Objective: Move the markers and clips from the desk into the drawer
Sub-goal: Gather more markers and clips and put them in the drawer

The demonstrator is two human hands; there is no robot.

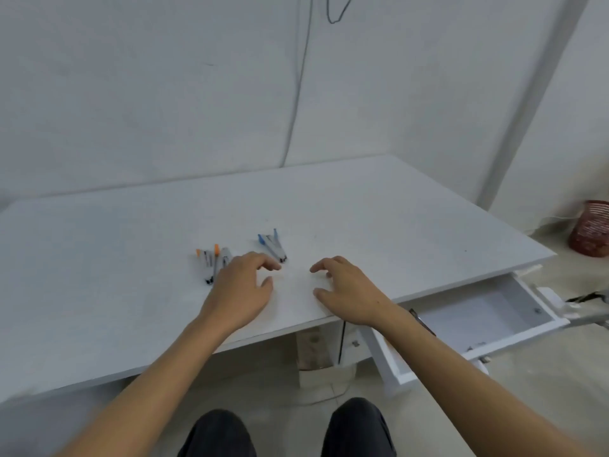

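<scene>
From the head camera, looking down at a white counter (379, 206) set against a pale wall, with a thin cable (298, 94) hanging down it. Both bare arms reach in from the bottom of the view. The left hand (242, 286) hovers low over the counter near the middle, fingers loosely curled and nothing in its grip. The right hand (346, 290) sits just to its 3 o'clock, palm down, fingers spread and relaxed, also holding nothing; the two hands are near each other but apart.

The orange-capped markers (212, 262) lie in a small bunch at about 10 o'clock from the left hand, just beside its knuckles, caps pointing away from the person. The blue-capped markers (273, 246) lie at 12 o'clock from the left hand, close to its fingertips, fanned slightly. I cannot make out any clips among them.

The drawer (487, 313) is pulled out below the counter edge at 4 o'clock from the right hand, white inside. A red woven basket (591, 229) stands on the floor at far right. Dark-trousered knees (286, 430) show at 6 o'clock
</scene>
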